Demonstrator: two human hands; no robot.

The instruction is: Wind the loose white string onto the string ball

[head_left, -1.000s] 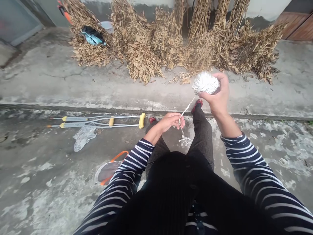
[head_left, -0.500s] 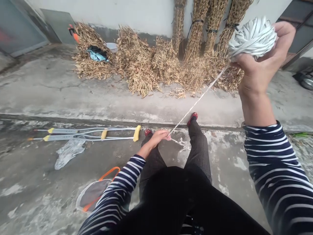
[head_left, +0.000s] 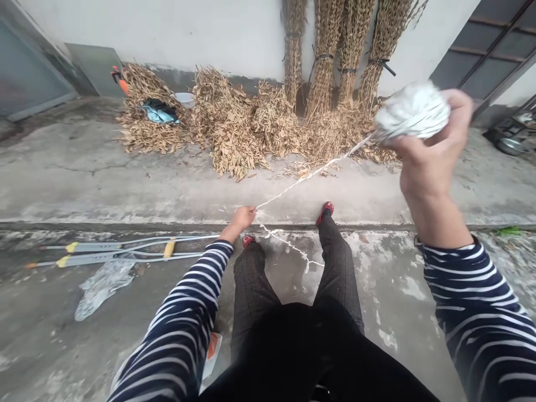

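Note:
Raised at the right, my right hand [head_left: 438, 151] grips a ball of white cord [head_left: 414, 111], its fingers wrapped round the side and underneath; the ball is blurred by motion. A strand of cord [head_left: 310, 176] runs from the ball down to the left. My left hand [head_left: 243, 219], lower and near the step edge, pinches this strand between closed fingers. Past the left hand, the loose knotted end [head_left: 288, 243] trails between my legs. The strand sags slightly between the two hands.
Dry leafy stalks [head_left: 234, 134] are heaped along the wall, with tied upright bundles [head_left: 322, 61] behind. Crutches [head_left: 121, 245] and a crumpled plastic bag [head_left: 104, 285] lie at the left. A low concrete step edge [head_left: 288, 226] crosses ahead of my feet. Metal pans [head_left: 511, 145] sit far right.
My left hand has moved left and slightly up with the strand, while my right hand with the ball has come down and left. More cord shows between them, and the view has shifted.

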